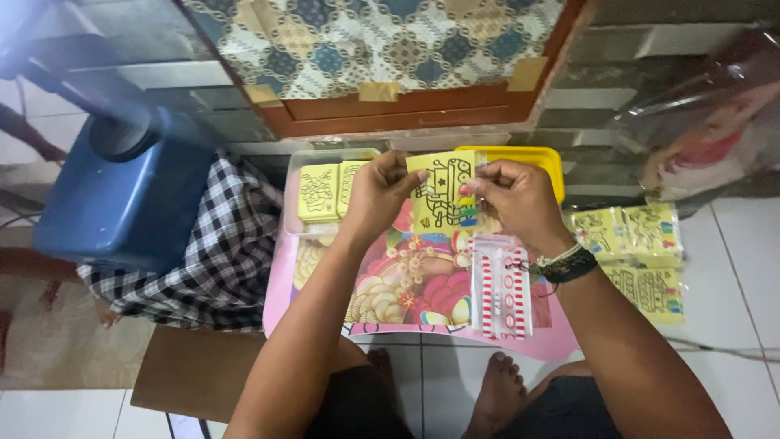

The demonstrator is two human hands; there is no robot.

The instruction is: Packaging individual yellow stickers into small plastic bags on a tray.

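Observation:
A yellow card (443,193) with a black line drawing, partly coloured, is held upright above a small pink table (280,284). My left hand (378,191) grips the card's left edge. My right hand (508,195) pinches its right edge with fingertips; a dark bracelet sits on that wrist. Below my right hand lies a clear packet (502,284) with red and white stripes. The tabletop carries a colourful picture (406,284).
A clear tray (294,195) holds stacked yellow cards (319,192), with a yellow tray (536,158) beside it. Bagged yellow cards (638,256) lie on the tiled floor at right. A blue container (122,195), checked cloth (215,252), cardboard (191,370) and my bare foot (496,390) are around.

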